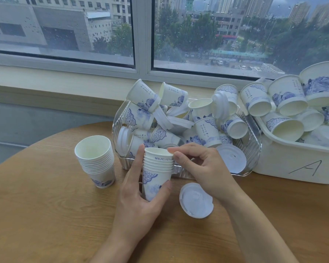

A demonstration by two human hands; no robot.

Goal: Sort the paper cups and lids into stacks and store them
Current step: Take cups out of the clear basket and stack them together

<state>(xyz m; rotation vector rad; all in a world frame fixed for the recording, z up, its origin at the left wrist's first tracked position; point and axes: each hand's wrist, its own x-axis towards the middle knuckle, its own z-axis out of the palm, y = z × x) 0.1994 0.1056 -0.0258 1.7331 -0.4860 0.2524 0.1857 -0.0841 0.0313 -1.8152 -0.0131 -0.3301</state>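
At nine o'clock on the worktop (46, 215) stands my finished cup stack (95, 160). Centre, my left hand (139, 202) wraps the second stack (157, 175) while my right hand (198, 166) pinches its top rim, seating a cup, I'd say. Next: another cup from the clear tray (254, 149) at twelve. Loose lid (196, 200) at four; bin A (292, 164) crowds two o'clock; open room lies near me.

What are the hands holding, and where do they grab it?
The left hand grips the stack of nested cups around its lower body. The right hand pinches the rim of the top cup with its fingertips.
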